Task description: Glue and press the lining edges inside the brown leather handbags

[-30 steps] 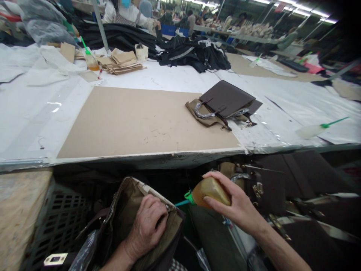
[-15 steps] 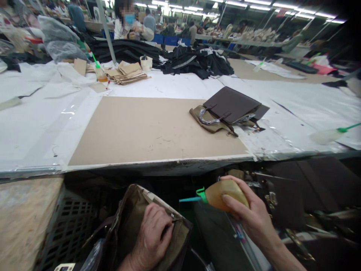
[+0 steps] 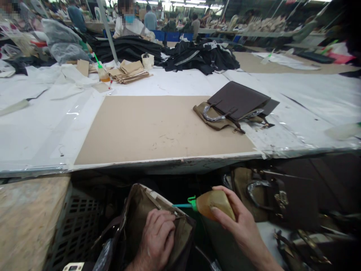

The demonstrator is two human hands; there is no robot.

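In the lower middle of the head view, a dark brown handbag [image 3: 131,222] stands open at the top, showing an olive-brown lining. My left hand [image 3: 158,235] reaches over the opening, its fingers curled on the bag's rim and gripping it. My right hand [image 3: 239,222] is wrapped around a squeeze bottle [image 3: 214,203] of amber liquid, tilted on its side. The bottle has a green cap and a thin blue nozzle, whose tip points left and meets the bag's pale upper edge. Whether liquid comes out cannot be made out.
On the worktable, a second brown bag [image 3: 239,101] lies on a tan board [image 3: 146,128]. More handbags [image 3: 296,195] are stacked below at right. A dark plastic crate [image 3: 77,218] stands left, beside a worn wooden surface [image 3: 31,210]. A masked person [image 3: 132,26] works across the table.
My right hand has moved left with the squeeze bottle, bringing the nozzle to the bag's edge. My left hand stays at the rim. The camera view has shifted slightly.
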